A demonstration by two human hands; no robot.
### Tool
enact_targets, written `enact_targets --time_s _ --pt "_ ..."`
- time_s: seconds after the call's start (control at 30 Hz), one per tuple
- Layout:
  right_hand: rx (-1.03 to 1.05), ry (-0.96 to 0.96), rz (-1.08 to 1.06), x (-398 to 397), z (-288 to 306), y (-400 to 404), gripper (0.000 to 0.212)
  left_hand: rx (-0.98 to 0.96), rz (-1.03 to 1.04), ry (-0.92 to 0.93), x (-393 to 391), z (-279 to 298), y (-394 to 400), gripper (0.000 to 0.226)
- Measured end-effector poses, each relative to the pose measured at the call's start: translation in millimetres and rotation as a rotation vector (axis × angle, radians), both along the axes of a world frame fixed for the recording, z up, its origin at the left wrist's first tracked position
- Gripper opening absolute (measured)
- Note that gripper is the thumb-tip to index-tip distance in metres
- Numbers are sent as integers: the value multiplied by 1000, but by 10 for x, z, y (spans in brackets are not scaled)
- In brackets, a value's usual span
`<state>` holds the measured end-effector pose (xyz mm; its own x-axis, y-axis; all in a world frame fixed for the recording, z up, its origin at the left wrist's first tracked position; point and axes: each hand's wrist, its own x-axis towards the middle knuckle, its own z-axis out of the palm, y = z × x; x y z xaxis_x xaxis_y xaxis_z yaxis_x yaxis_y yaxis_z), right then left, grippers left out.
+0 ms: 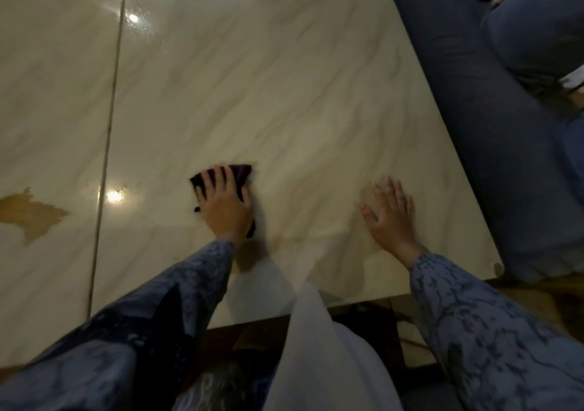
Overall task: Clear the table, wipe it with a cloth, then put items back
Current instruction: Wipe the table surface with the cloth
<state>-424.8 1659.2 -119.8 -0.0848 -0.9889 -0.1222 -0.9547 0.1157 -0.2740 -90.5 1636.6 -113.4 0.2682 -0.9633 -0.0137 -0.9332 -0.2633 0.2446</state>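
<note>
A glossy cream marble-patterned table (284, 78) fills most of the head view. My left hand (222, 205) lies flat with spread fingers on a dark purple cloth (241, 173), pressing it against the tabletop near the middle. Most of the cloth is hidden under the hand. My right hand (390, 211) rests flat on the bare tabletop further right, fingers straight and spread, holding nothing.
A blue sofa (493, 126) runs along the table's right edge, with small items on its cushion at the top right. A seam (109, 132) crosses the tabletop on the left, and a chipped brown patch (31, 216) shows at the far left. The near edge is by my body.
</note>
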Motion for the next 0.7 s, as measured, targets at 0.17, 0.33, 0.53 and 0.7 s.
enact_targets --time_s 0.17,0.33,0.53,0.7 --pt "-106 -358 -182 138 174 394 57 25 -314 54 -1050 90 510 63" --pt "-242 -517 -340 136 179 1011 46 38 -582 54 -1640 113 1045 58" --pt "-204 -447 -309 2 136 1241 52 53 -797 -5 -1469 20 1405 58" --pt "-163 -421 -221 347 156 1063 52 33 -776 16 -1064 -17 1496 56"
